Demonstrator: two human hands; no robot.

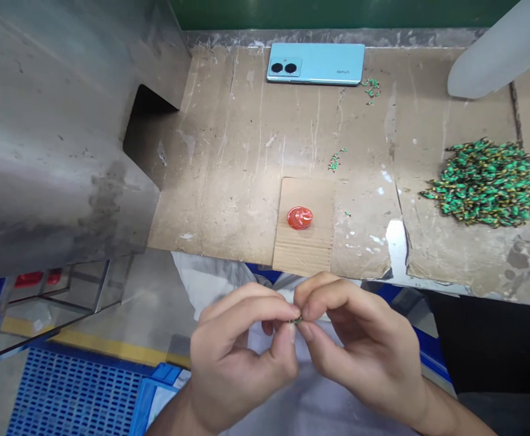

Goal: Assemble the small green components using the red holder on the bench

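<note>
Just off the table's front edge, my left hand [241, 357] and my right hand [364, 345] meet fingertip to fingertip. Each pinches a tiny green piece [295, 320] between thumb and forefinger, and most of it is hidden by the fingertips. Ahead of them a glossy red oval blob [300, 218], perhaps a small cap or dish, sits on a small cardboard sheet [304, 254]. A large pile of small green, gold and dark pieces [487, 181] lies at the right. Smaller clusters of green pieces lie mid-table [335, 161] and beside the phone [372, 89].
A light-blue phone [317, 63] lies at the back of the cardboard-covered table [228, 200]. A metal housing [65, 133] stands at the left, and a whitish rounded object [496, 57] leans in at the back right. A blue perforated pallet [74, 393] is on the floor.
</note>
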